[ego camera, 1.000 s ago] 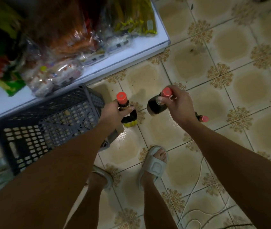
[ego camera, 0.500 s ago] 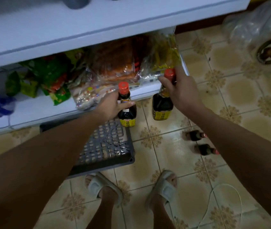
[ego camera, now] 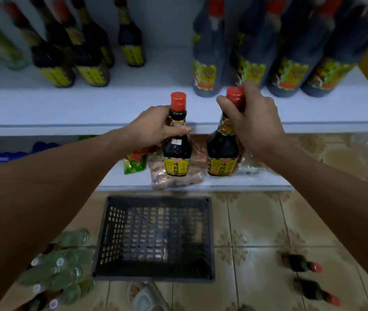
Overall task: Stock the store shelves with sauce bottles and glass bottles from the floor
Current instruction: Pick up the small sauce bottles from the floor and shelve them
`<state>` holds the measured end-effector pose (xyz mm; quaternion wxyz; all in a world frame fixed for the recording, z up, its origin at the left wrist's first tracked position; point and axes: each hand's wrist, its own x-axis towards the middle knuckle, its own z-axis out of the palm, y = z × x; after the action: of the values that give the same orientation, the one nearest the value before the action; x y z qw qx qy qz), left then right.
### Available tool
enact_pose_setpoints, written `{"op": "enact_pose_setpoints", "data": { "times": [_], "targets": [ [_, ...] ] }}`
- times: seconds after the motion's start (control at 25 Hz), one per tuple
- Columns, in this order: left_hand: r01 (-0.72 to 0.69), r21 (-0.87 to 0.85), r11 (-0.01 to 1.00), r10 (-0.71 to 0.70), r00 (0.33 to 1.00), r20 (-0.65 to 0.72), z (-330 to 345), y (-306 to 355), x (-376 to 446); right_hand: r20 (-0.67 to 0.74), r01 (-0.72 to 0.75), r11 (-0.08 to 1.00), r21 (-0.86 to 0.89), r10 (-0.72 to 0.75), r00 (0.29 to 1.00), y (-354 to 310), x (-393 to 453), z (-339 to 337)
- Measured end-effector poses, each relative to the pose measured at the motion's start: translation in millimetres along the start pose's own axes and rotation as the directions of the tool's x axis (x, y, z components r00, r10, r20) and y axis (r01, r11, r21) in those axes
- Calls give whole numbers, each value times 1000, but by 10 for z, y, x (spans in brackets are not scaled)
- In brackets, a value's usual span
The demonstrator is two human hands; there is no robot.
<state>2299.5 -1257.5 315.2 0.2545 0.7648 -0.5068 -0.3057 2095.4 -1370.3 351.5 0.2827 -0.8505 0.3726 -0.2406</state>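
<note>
Two sauce bottles, dark glass, red caps, yellow labels, upright in front of the white shelf (ego camera: 88, 108): my left hand (ego camera: 149, 129) fingers wrap the first bottle (ego camera: 177, 151) by its neck; my right hand (ego camera: 255, 122) fingers pinch the second bottle (ego camera: 223, 151) below its cap. Judged held high by the necks for setting down beyond my fingers; two more bottles (ego camera: 300, 263) lie on the floor tiles.

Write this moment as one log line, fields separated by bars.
left hand: holds sauce bottle | right hand: holds second sauce bottle | shelf: not yet reached

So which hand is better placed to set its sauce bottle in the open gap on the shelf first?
Left, probably. The left hand holds its bottle right below the bare shelf gap, while the right hand faces the tall bottles.
</note>
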Motion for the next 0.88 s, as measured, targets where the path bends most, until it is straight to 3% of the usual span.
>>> {"op": "enact_pose_setpoints", "data": {
  "times": [0.24,0.36,0.52,0.88],
  "targets": [
    [11,11,1000,-10,993,-114,-1008,-191,-44,7,131,991,-25,-131,991,-789,586,369],
    [32,4,999,-31,976,-216,-1358,-357,-5,-22,108,994,-16,-108,994,-1061,852,573],
    [78,15,997,-70,954,-291,-1501,-581,99,-33,53,997,-55,-55,998,-1233,1112,848],
    [118,-137,983,-153,947,-282,-1465,-742,343,-25,-69,998,-13,69,997,-1243,1287,1126]
  ]
}}
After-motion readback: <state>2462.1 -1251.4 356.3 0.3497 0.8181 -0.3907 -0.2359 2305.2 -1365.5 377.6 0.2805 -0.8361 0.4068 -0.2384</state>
